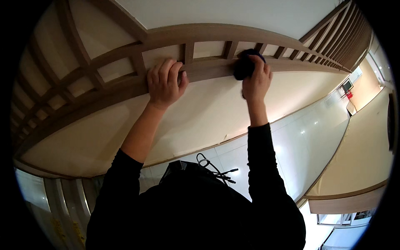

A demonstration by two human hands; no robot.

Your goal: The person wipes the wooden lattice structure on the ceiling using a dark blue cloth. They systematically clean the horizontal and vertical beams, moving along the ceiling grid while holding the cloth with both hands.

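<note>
A brown wood-look lattice [203, 72] with square openings runs along the pale wall [193, 109] in front of me. My left hand [167, 79] rests on its lower rail, fingers curled over the upper edge; a small dark thing shows between thumb and fingers, too hidden to name. My right hand [257, 75] grips a dark, bunched cloth [245, 64] against the same rail, farther right, beside the small openings. The cloth and hand are slightly blurred. The fingers hide part of the cloth.
Stairs [65, 200] with yellow markings lie at lower left. A pale tiled floor [300, 140] extends right, with a red object [349, 94] far off. Black cables [218, 173] hang at my waist. Another wall [353, 156] stands at right.
</note>
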